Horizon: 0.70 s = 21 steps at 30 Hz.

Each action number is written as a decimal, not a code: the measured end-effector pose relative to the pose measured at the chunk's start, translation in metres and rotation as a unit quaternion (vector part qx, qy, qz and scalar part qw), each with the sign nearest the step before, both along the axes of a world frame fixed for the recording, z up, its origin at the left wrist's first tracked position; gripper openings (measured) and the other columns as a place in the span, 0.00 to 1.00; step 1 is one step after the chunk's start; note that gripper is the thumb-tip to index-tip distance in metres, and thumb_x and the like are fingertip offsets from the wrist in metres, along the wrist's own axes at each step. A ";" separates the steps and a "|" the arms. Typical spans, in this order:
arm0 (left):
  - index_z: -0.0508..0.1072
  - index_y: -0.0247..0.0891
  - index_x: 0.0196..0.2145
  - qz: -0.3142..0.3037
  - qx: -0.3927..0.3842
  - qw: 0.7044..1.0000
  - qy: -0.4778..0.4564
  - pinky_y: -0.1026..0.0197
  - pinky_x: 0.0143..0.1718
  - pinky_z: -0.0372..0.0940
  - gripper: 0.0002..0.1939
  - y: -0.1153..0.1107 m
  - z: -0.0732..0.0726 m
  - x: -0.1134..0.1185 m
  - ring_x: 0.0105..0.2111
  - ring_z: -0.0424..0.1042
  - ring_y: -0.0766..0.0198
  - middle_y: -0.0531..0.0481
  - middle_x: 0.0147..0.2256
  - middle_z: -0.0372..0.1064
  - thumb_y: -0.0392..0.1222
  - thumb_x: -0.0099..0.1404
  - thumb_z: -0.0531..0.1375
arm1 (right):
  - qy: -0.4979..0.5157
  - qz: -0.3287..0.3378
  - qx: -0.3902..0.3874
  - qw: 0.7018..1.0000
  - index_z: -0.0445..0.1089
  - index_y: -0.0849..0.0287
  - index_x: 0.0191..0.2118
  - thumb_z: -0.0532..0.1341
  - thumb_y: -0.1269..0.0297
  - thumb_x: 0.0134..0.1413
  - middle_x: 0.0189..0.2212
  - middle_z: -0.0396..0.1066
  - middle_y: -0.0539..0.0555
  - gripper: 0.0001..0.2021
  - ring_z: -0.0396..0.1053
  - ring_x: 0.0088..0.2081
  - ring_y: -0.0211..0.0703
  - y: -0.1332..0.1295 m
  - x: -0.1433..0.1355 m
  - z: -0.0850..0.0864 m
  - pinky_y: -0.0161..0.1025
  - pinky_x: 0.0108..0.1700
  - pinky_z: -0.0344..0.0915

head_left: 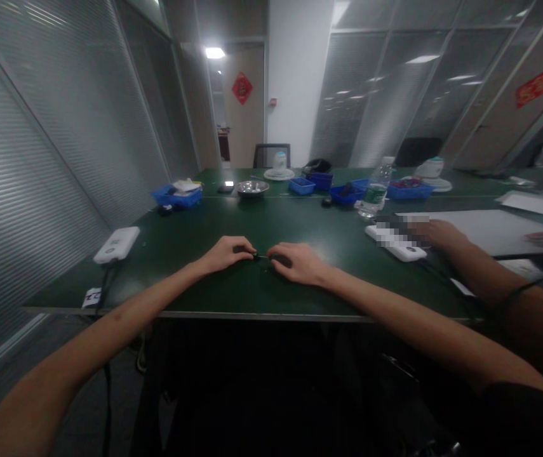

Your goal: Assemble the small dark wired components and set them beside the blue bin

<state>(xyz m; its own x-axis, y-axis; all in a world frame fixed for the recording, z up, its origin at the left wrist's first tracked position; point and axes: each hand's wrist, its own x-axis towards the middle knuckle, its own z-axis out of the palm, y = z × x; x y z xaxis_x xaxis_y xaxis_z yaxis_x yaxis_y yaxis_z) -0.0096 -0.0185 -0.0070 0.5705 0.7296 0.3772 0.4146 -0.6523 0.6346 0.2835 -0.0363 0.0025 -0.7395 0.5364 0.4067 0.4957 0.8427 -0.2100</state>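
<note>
My left hand rests at the middle of the green table, its thumb and fingertips pinched around a small dark piece. Facing it, my right hand is closed on a thin tool with a metal shaft, which looks like a small screwdriver. The shaft points left and meets or nearly meets the dark piece. Most of the tool's handle is hidden by my fingers, and the dark piece is too small to name.
A white power bank with a cable lies left. Right are another white device, a bottle and a co-worker's hand. Farther back stand a metal bowl, a blue basket and a phone.
</note>
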 end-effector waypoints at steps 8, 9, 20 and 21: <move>0.84 0.37 0.44 -0.025 0.004 1.000 -0.008 0.55 0.52 0.68 0.09 -0.001 0.001 -0.002 0.46 0.77 0.57 0.44 0.44 0.79 0.42 0.70 0.67 | -0.028 0.012 0.008 0.999 0.71 0.56 0.58 0.58 0.63 0.71 0.48 0.75 0.57 0.14 0.73 0.41 0.44 -0.001 -0.001 0.002 0.39 0.41 0.64; 0.84 0.37 0.44 -0.029 0.005 1.000 -0.009 0.55 0.53 0.68 0.09 -0.001 0.001 -0.001 0.46 0.77 0.57 0.44 0.45 0.79 0.42 0.71 0.67 | -0.033 0.014 0.012 0.999 0.71 0.56 0.59 0.57 0.62 0.72 0.49 0.74 0.57 0.15 0.73 0.40 0.44 -0.001 -0.001 0.002 0.39 0.40 0.63; 0.84 0.39 0.49 -0.057 0.018 0.998 -0.004 0.54 0.54 0.69 0.11 0.000 0.000 -0.003 0.47 0.78 0.57 0.43 0.46 0.80 0.43 0.71 0.67 | -0.043 0.021 0.024 0.999 0.69 0.53 0.62 0.55 0.61 0.75 0.48 0.70 0.56 0.16 0.71 0.40 0.44 0.002 -0.002 -0.002 0.39 0.39 0.64; 0.84 0.40 0.50 -0.061 0.023 0.998 -0.004 0.55 0.54 0.69 0.11 0.000 0.000 -0.003 0.47 0.78 0.57 0.43 0.46 0.80 0.42 0.71 0.67 | -0.044 0.021 0.025 0.999 0.69 0.53 0.62 0.55 0.61 0.75 0.48 0.70 0.57 0.16 0.71 0.40 0.44 0.001 -0.002 -0.002 0.39 0.39 0.64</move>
<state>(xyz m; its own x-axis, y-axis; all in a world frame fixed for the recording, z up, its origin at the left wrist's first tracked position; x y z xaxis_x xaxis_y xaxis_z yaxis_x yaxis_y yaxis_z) -0.0123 -0.0181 -0.0070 0.6511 0.6368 0.4129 0.3256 -0.7258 0.6060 0.2811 -0.0351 0.0003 -0.7947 0.4849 0.3651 0.4743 0.8714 -0.1250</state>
